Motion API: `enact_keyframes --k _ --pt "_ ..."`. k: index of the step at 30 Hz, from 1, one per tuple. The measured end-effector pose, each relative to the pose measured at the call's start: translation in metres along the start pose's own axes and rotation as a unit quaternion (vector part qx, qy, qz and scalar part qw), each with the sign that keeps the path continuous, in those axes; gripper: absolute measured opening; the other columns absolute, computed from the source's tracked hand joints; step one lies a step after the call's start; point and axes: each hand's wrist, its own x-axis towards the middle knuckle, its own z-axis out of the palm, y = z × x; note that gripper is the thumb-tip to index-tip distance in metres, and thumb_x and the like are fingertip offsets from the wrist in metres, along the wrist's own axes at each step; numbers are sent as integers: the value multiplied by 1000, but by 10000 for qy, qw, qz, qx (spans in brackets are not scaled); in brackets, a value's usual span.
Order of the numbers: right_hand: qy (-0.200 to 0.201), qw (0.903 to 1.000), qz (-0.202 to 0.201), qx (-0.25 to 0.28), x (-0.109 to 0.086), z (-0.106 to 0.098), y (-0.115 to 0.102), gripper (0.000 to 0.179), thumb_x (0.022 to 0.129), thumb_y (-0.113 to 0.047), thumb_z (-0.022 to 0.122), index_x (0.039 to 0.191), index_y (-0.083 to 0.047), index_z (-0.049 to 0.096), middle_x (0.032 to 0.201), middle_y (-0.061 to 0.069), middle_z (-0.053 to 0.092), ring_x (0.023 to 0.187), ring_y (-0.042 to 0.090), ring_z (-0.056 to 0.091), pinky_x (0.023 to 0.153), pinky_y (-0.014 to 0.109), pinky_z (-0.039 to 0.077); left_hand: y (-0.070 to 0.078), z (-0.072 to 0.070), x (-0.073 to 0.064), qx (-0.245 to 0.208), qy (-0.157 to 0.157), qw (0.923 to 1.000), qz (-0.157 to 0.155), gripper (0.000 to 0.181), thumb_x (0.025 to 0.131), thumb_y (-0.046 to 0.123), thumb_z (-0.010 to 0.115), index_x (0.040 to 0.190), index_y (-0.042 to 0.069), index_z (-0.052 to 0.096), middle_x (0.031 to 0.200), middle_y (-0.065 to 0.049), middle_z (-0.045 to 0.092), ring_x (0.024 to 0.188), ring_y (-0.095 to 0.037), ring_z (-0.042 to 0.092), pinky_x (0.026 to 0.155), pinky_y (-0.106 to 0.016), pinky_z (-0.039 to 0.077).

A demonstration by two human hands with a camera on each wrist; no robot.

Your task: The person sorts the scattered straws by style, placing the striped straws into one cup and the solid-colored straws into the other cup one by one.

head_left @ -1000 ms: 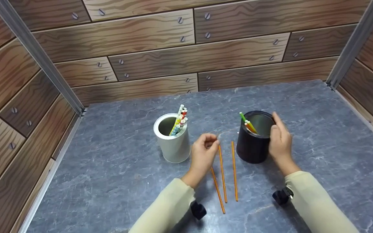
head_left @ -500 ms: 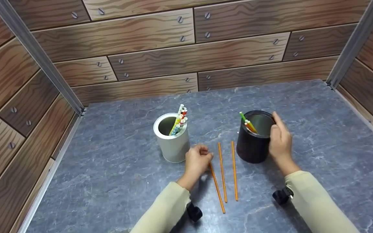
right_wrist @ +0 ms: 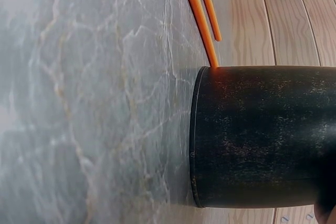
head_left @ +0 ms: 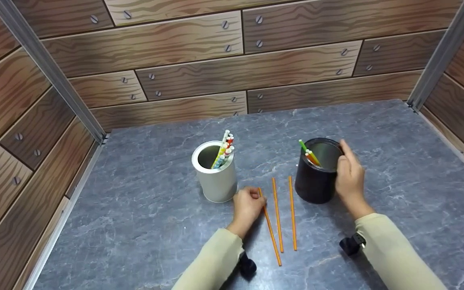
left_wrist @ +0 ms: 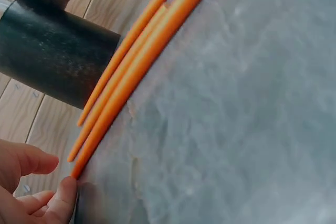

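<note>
Three thin orange straws lie side by side on the grey marbled table: a left straw (head_left: 272, 235), a middle straw (head_left: 277, 217) and a right straw (head_left: 292, 213). My left hand (head_left: 247, 209) is at the far end of the left straw. In the left wrist view its thumb and fingers (left_wrist: 64, 195) stand apart, one fingertip right at the straw's end. My right hand (head_left: 349, 177) holds the right side of an upright black cup (head_left: 314, 183), thumb near the rim and a finger reaching behind it. A few coloured straws (head_left: 310, 155) lean inside this cup.
A white cup (head_left: 218, 185) with several patterned straws (head_left: 224, 151) stands just beyond my left hand. Wood-patterned walls (head_left: 199, 68) enclose the table (head_left: 143, 209) at the back and both sides.
My left hand has moved back toward me from the middle straw's far end to the left straw's far end. The right hand and both cups have stayed in place.
</note>
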Motion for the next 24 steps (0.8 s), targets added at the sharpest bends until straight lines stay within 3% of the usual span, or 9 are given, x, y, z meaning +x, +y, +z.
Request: enact_keyframes --k 9,15,20,24 --pt "-27 10000 38 69 0 0 0 44 94 -11 32 135 1 45 139 14 45 129 24 37 107 28 27 -3 5 6 371 -167 9991 81 18 68 8 73 83 -1 68 66 0 61 62 -9 52 59 -23 45" --pt "-32 9999 45 107 -1 1 0 44 94 -11 32 135 1 45 139 15 44 129 23 37 107 29 28 -4 4 8 752 -135 9968 250 13 64 5 69 77 2 67 64 -1 63 61 -14 56 57 -25 46" --pt "34 9999 33 108 -1 0 -1 44 94 -11 33 134 1 46 138 15 45 128 22 38 107 29 28 0 4 10 1187 -210 9916 460 9 60 2 62 68 6 61 62 -1 57 57 -16 47 53 -28 42" --pt "17 10000 55 57 -1 0 -1 44 94 -11 32 135 0 46 138 15 45 129 23 38 107 29 28 4 3 13 1450 -367 9880 381 11 60 3 64 63 9 55 58 1 49 56 -16 41 52 -29 38"
